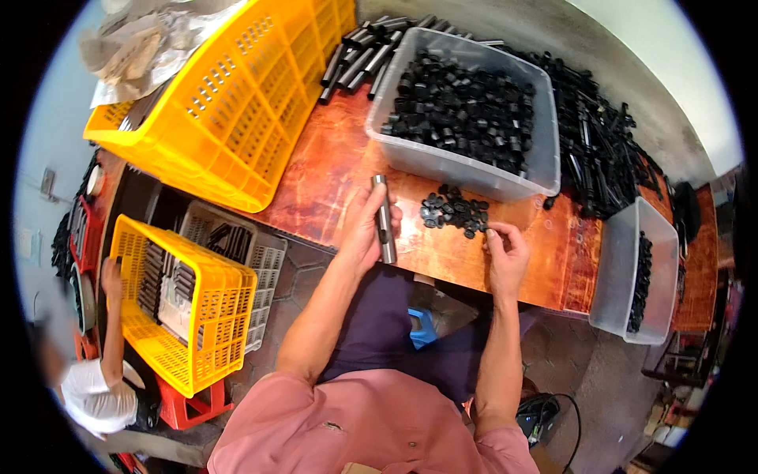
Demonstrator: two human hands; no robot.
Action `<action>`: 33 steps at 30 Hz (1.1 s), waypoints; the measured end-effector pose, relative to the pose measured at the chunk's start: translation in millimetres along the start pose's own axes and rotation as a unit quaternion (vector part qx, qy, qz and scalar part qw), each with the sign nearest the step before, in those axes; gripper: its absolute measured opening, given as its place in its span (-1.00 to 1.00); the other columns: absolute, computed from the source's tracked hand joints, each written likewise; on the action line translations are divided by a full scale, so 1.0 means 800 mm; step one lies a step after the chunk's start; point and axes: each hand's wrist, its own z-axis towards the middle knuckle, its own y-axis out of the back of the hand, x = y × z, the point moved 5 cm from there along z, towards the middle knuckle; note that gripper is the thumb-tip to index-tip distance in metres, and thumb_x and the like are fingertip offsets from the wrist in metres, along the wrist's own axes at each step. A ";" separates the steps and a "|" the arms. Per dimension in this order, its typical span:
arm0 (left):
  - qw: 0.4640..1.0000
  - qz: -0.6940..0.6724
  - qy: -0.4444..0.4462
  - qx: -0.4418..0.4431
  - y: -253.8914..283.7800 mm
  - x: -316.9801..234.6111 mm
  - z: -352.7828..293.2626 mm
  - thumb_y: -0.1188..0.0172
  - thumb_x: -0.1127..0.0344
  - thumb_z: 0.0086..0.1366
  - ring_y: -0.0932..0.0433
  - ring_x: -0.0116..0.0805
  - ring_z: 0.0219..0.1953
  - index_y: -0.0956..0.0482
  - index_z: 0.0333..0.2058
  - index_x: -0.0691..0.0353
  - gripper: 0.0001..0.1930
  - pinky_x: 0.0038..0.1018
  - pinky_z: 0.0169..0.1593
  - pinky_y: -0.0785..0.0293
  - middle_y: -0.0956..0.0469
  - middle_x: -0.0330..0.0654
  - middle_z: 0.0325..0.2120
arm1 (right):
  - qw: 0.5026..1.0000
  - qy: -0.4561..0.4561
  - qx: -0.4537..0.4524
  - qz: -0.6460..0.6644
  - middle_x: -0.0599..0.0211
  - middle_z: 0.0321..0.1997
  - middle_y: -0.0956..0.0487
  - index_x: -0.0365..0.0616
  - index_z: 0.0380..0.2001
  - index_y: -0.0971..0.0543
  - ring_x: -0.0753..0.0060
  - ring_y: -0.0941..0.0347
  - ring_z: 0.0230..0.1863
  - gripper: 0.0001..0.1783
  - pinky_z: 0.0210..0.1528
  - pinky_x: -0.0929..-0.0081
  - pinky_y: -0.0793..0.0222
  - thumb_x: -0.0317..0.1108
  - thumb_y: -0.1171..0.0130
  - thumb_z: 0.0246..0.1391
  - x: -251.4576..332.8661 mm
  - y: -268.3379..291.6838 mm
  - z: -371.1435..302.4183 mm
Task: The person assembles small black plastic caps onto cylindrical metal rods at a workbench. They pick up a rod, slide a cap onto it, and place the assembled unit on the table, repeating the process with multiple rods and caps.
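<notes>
A wooden table [324, 174] stretched beneath and beyond the fingers of both hands. To the left of the left fingers, at the table's far side, stood a large yellow crate [253, 95]; lower and farther left, off the table, was a smaller yellow crate [221, 304] with dark rods inside. Just beyond the fingers sat a clear tub [474, 178] full of black caps [466, 103], and past the right fingers, along the wall, lay a heap of black parts [588, 142]. A narrower clear tub [616, 268] stood well to their right. Loose metal tubes [359, 63] lay beyond the left fingers.

The left hand [365, 225] had its fingers wrapped around a metal tube [385, 229], tilted slightly, near the table's edge. The right hand [508, 257] had its thumb and index drawn close at the rim of a small pile of black discs [454, 209], which spread between both hands' fingers; whether they pinched a disc could not be told.
</notes>
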 end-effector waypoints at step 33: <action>0.984 -0.123 0.011 0.125 -0.001 -0.003 0.005 0.13 -0.03 0.52 -0.49 -0.31 -0.27 -0.36 0.19 0.02 -0.59 -0.31 -0.19 -0.51 -0.49 -0.25 -0.27 | 0.999 0.005 -0.002 0.054 0.49 -0.41 -0.56 -0.27 -0.22 -0.61 0.69 -0.42 -0.46 -0.87 -0.41 0.68 -0.34 -0.44 -0.16 0.24 0.002 0.003 0.006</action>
